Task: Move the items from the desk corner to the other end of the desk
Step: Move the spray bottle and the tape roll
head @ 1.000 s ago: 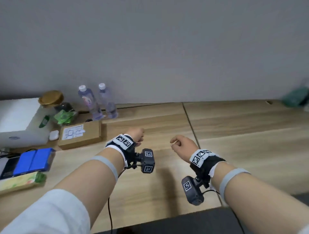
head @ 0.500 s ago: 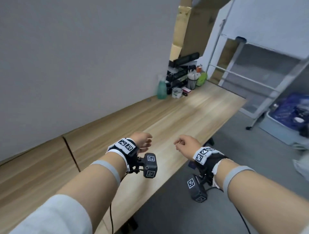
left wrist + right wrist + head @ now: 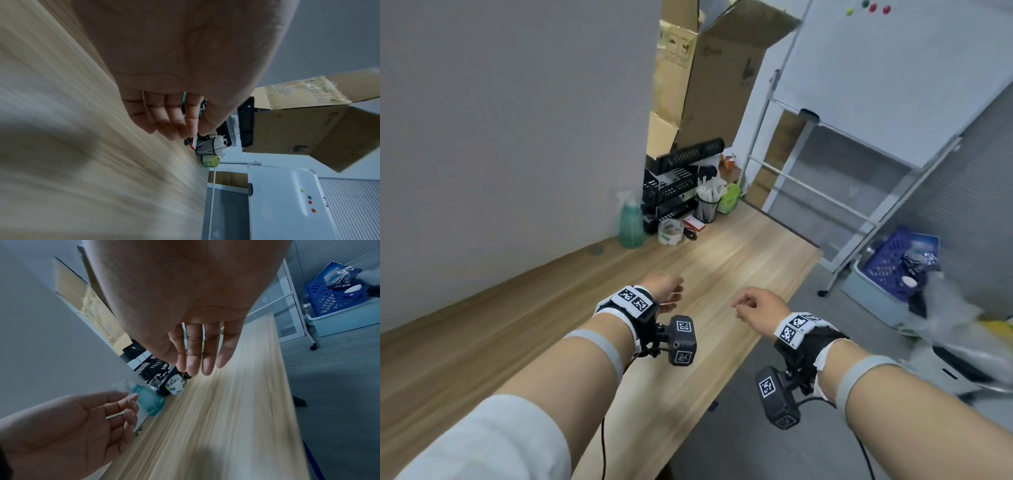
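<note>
You held your left hand [image 3: 666,291] and right hand [image 3: 758,306] empty, fingers loosely spread, above the desk [image 3: 722,260], well short of the green bottle [image 3: 631,224].

left hand [image 3: 666,289]: forearm extended forward, palm turned inward, fingers [image 3: 162,125] loosely bent, empty | right hand [image 3: 758,306]: forearm extended alongside, apart from left, fingers [image 3: 207,360] relaxed, empty

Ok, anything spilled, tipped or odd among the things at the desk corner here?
Nothing stands out. The green bottle, tape roll and mesh cup stand upright on the desk; no spill shows. Both hands hold nothing.
</note>
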`<state>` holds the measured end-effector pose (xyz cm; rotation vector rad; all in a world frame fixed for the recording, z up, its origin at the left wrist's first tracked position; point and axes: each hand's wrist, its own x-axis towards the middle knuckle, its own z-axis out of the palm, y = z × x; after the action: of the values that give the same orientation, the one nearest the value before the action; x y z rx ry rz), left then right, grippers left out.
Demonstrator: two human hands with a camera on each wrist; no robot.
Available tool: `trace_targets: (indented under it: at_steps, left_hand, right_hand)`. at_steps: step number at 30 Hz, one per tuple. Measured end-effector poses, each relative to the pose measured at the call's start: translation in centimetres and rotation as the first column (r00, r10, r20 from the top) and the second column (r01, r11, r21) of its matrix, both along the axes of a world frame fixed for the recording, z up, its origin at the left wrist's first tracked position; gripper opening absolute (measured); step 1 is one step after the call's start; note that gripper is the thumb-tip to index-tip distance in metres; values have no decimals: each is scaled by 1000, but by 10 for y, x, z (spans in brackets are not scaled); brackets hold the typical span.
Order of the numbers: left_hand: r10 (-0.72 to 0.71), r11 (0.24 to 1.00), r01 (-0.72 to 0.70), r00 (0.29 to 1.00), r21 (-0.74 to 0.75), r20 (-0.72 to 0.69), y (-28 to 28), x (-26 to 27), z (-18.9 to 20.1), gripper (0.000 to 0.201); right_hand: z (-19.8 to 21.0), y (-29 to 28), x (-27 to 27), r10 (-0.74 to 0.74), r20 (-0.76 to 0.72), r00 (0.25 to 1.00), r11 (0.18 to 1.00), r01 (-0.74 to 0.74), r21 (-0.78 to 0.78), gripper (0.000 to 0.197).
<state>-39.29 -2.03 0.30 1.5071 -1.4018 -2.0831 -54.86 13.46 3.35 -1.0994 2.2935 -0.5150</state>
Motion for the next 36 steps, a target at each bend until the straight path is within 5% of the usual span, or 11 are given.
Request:
trace_targets:
  at_steps: [10, 15, 19, 21, 25, 30, 36]
  left_hand:
    - [206, 978, -203, 974, -48, 95, -98, -49, -34, 11]
    - [345, 934, -322, 924, -154, 164, -138, -56, -42, 59]
    - [380, 909, -304, 885, -284, 269, -161, -69, -41, 30]
    - [434, 884, -334, 845, -328, 311, -173, -78, -47, 30]
    - [518, 854, -445, 769, -269, 375, -196, -93, -67, 108]
    - [622, 781, -539, 710, -315, 329, -223, -107, -80, 125]
    - [676, 731, -489, 613, -476, 410, -238, -130, -84, 55]
  right_hand:
    - [-23, -115, -86, 105, 23, 994, 993, -106, 47, 15]
    - [-54, -185, -111, 270, 60, 961, 959, -274, 74, 30]
    - [-78, -250, -132, 424, 51, 904, 898, -427, 108, 53]
    - [-91, -280, -139, 476, 16, 879, 874, -475, 104, 59]
    - [-115, -322, -146, 591, -94, 801, 805, -579, 128, 80]
    - [-136, -352, -146, 664, -226, 713, 742, -665, 83, 94]
    - [-164, -378, -135, 656, -342, 672, 728, -683, 55, 95]
